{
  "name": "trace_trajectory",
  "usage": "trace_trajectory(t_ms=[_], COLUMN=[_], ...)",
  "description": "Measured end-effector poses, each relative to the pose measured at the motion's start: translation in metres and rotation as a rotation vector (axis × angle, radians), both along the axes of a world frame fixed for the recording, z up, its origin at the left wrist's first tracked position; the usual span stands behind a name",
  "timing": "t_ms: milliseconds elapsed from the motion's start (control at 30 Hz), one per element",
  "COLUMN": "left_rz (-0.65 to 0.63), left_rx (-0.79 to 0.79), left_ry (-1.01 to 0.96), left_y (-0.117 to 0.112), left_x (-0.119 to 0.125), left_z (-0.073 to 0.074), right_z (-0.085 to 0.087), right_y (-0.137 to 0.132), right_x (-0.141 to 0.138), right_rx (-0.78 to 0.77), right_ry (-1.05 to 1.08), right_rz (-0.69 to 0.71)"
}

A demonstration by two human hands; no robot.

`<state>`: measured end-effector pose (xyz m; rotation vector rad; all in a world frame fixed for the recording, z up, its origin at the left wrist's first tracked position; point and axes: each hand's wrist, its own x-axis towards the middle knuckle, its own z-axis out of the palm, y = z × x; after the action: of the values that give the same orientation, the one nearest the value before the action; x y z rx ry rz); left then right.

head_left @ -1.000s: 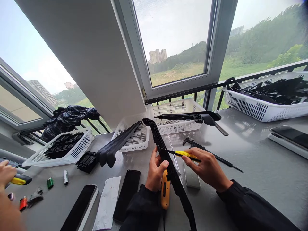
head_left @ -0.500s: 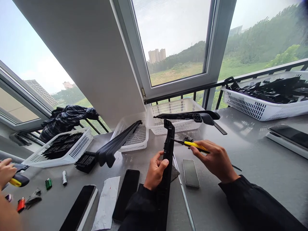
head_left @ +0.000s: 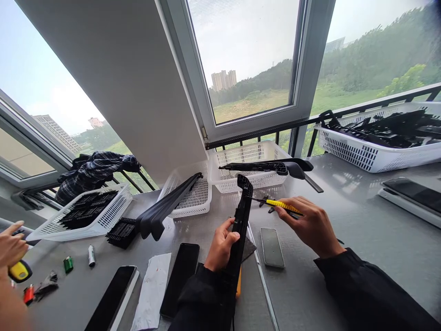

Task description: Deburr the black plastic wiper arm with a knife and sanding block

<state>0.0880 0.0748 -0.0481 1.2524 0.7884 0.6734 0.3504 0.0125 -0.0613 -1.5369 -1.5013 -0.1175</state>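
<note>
My left hand (head_left: 220, 246) is closed round a long black plastic bar (head_left: 241, 216) that stands nearly upright over the grey table. My right hand (head_left: 310, 225) is closed on a yellow-handled knife (head_left: 280, 205), whose thin blade tip touches the right side of the bar near its top. A yellow tool (head_left: 239, 282) peeks out below the bar, by my left sleeve.
Several phones lie on the table, one (head_left: 272, 247) beside the bar. White baskets (head_left: 255, 158) hold or carry black parts, another (head_left: 372, 151) at the right. Another person's hand (head_left: 12, 248) at the left edge holds a yellow tool. Small batteries (head_left: 69, 263) lie nearby.
The bar has swung from leaning left to nearly upright. My right hand and the knife have moved up along it to its top. The other person's hand has shifted a little.
</note>
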Motion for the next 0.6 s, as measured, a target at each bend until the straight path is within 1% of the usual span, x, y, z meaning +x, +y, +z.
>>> trace_trajectory(t_ms=[100,233,300,433,600], left_rz=[0.032,0.063,0.072,0.042,0.03], left_rx=[0.001,-0.028,-0.027,-0.005,0.009], left_ry=[-0.003,-0.015,-0.021,-0.041,-0.03], left_y=[-0.001,-0.001,-0.002,-0.004,-0.007], left_x=[0.0,-0.001,0.0,0.002,0.004], left_z=[0.002,0.0,-0.001,0.001,-0.002], right_z=[0.002,0.004,0.004,0.003,0.004], right_y=[-0.001,-0.002,-0.003,-0.004,-0.006], right_x=[0.001,-0.004,-0.008,-0.019,-0.037], right_rx=[-0.023,-0.048,-0.031,-0.006,-0.08], right_ry=[-0.001,0.022,0.042,0.066,0.083], right_rz=[0.029,0.111,0.121,0.108,0.165])
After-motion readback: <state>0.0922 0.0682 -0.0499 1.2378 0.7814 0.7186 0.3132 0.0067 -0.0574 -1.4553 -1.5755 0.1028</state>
